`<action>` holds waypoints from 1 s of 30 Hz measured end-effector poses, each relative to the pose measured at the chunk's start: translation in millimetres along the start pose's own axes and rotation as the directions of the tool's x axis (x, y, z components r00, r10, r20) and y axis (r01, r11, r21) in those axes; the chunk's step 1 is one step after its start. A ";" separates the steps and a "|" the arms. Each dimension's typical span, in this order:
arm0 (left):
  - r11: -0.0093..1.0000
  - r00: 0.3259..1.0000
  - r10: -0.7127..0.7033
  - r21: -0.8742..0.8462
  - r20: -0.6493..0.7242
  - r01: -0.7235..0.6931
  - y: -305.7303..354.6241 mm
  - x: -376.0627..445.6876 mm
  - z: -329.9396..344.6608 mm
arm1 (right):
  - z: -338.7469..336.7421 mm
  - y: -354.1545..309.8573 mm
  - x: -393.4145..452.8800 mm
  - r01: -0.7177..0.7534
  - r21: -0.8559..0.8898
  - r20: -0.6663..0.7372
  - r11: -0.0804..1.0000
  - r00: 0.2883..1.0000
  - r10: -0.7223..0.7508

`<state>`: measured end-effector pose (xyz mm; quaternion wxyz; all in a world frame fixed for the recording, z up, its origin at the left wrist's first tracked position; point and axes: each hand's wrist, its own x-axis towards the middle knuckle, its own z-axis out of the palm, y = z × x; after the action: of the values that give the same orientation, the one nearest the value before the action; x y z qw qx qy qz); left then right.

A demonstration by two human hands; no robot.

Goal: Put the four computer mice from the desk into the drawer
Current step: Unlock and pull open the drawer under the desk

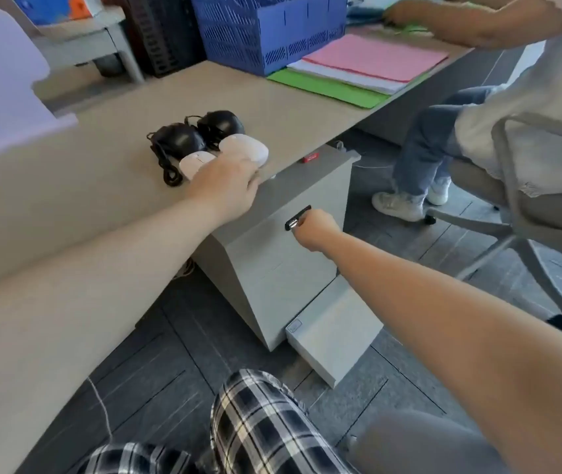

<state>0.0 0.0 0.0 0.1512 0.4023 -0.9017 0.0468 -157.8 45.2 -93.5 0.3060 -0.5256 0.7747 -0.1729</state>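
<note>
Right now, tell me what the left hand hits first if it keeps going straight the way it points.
The nearer white mouse: the left hand already reaches its near edge, fingers seemingly touching it.

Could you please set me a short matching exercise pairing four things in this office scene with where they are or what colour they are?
Things:
1. left hand
2. right hand
3. pink folder
4. blue file basket

Descriptions:
A. at the drawer handle
B. upright at the back of the desk
C. over the white mice
D. flat on a paper stack

Pairs: 1-C, 2-A, 3-D, 4-B
</note>
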 end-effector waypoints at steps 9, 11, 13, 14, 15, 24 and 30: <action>0.992 0.988 0.124 0.020 0.091 -0.126 -15.6 21.5 14.3 | 13.5 0.7 38.2 -0.070 -0.084 0.036 0.994 0.997 0.073; 0.990 0.988 0.136 0.028 0.069 -0.139 -15.7 21.2 15.4 | 18.7 1.6 45.3 -0.096 -0.028 0.041 0.995 0.994 0.097; 0.988 0.987 0.150 0.022 0.051 -0.151 -16.0 19.5 17.3 | 21.2 4.3 43.8 -0.120 0.028 0.011 0.992 0.993 0.120; 0.988 0.988 0.149 0.023 0.048 -0.150 -15.8 18.7 17.5 | 21.9 5.9 41.8 -0.124 0.051 -0.011 0.991 0.992 0.125; 0.989 0.988 0.147 0.029 0.043 -0.148 -15.7 18.6 18.2 | 21.7 7.4 40.6 -0.131 0.091 -0.016 0.987 0.991 0.133; 0.991 0.990 0.130 -0.003 0.055 -0.130 -12.1 15.6 18.1 | 18.7 12.0 42.1 -0.304 0.664 0.121 0.683 0.945 0.302; 0.991 0.991 0.134 0.002 0.023 -0.135 -9.6 14.3 17.9 | 24.3 12.4 35.7 -0.406 0.752 0.251 0.520 0.905 0.343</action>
<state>-6.1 -20.4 -12.9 0.1368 0.3414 -0.9284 0.0537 -160.0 18.5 -129.6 0.5627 -0.1631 0.7007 -0.4071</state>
